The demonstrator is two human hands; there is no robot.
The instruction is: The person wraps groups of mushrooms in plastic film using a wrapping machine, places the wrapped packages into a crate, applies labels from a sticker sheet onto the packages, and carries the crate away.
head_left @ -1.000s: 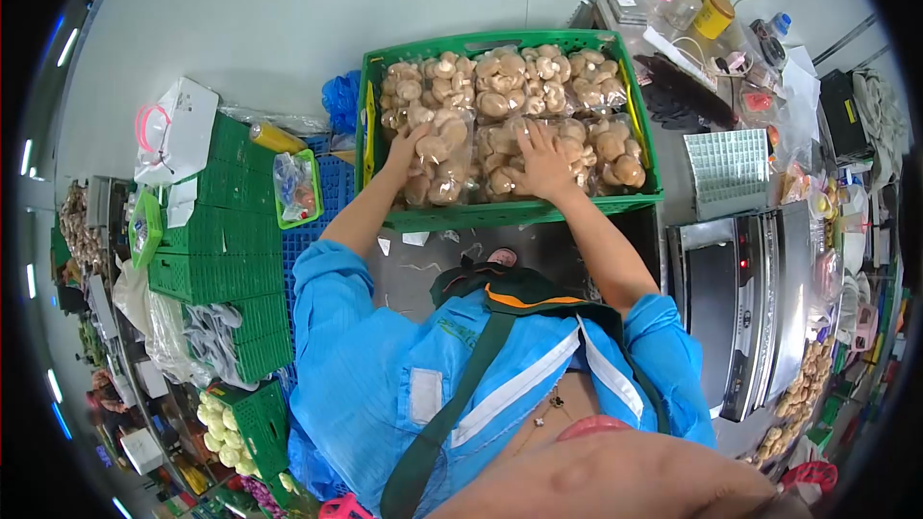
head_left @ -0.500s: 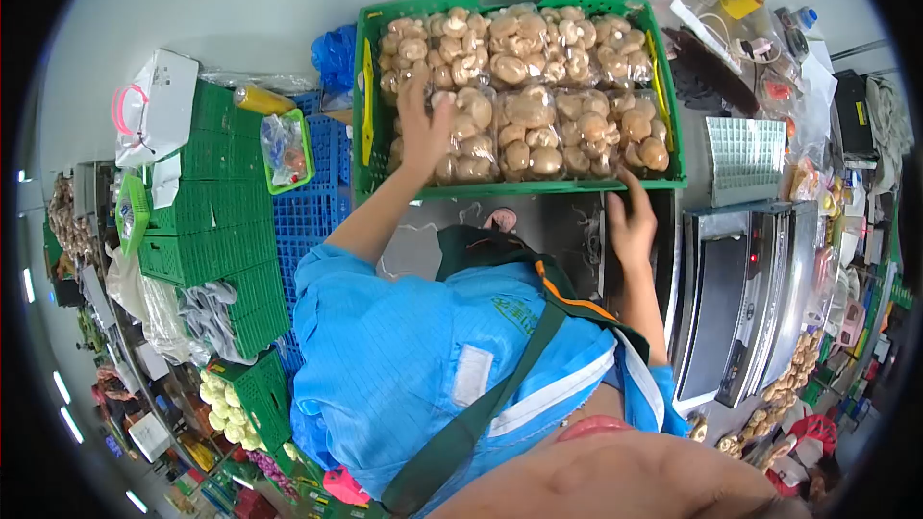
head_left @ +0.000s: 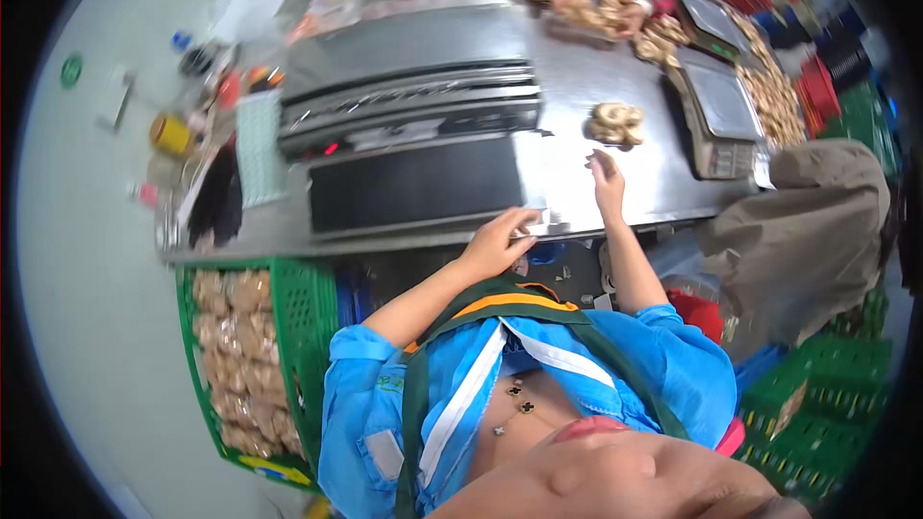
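Note:
My left hand [head_left: 500, 242] rests at the table's front edge, beside the dark flat panel of a long metal machine [head_left: 413, 183]. Its fingers are loosely bent and apart, with nothing seen in them. Further right, my right hand [head_left: 606, 185] is over the shiny steel table [head_left: 572, 168], its fingers partly stretched and apart. Just beyond those fingertips sits a small bunch of mushrooms [head_left: 615, 123], with a gap between. The picture is somewhat blurred.
A green crate [head_left: 303, 356] of bagged mushrooms stands at the left. Two scales [head_left: 716, 125] are at the right. Across the table, a person's hands [head_left: 630, 17] in red sleeves handle mushrooms. A grey-brown cloth [head_left: 798, 240] hangs at the right, near stacked green crates [head_left: 817, 394].
My view has swung right, from the mushroom crate to the steel table. Both hands have left the crate, which is now at my left side.

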